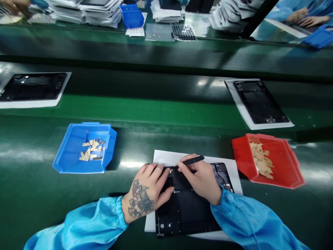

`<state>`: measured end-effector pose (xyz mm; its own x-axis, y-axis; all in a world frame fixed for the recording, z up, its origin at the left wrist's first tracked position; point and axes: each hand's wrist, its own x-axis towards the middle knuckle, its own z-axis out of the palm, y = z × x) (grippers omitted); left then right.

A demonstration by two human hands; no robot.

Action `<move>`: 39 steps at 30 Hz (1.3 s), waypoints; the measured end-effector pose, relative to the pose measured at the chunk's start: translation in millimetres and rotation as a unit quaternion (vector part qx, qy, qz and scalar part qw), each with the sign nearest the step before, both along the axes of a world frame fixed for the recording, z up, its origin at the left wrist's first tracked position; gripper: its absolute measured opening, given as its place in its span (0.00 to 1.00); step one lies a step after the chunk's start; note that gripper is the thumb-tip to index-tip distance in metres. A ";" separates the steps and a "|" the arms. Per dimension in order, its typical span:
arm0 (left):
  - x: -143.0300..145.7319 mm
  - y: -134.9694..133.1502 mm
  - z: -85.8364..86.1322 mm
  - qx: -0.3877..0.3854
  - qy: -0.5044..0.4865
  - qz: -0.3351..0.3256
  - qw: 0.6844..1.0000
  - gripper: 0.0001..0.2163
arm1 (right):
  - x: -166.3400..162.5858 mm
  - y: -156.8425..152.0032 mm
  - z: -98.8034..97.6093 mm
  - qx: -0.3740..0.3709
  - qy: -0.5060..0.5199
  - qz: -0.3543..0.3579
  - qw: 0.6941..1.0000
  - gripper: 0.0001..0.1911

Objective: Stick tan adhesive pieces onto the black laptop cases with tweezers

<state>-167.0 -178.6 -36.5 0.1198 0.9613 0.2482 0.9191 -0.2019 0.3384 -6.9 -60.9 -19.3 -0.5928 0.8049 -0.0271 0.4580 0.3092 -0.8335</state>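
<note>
the black panel point(187, 205) lies flat on a white sheet point(166, 158) on the table point(39, 194), right under both hands, its long axis running away from the person. the left hand point(147, 191) rests open and flat, fingers spread, on the panel's upper left corner, while the right hand point(200, 180) is closed around a thin black tool point(191, 160), its tip angled left to a spot just beside the left fingertips. blue tray point(83, 147) sits well off left, red tray point(267, 159) near on the right.
</note>
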 end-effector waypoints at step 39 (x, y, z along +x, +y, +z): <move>-7.0 2.4 7.3 -0.074 -0.079 -0.015 0.994 0.20 | 1.5 15.8 -7.0 -0.204 0.137 -0.066 0.967 0.14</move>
<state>-174.0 -176.2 -29.2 0.1193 0.9852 0.1233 0.8462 -0.1658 0.5064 -5.4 -45.1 -26.3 -0.5149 0.8301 -0.2141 0.2149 -0.1168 -0.9696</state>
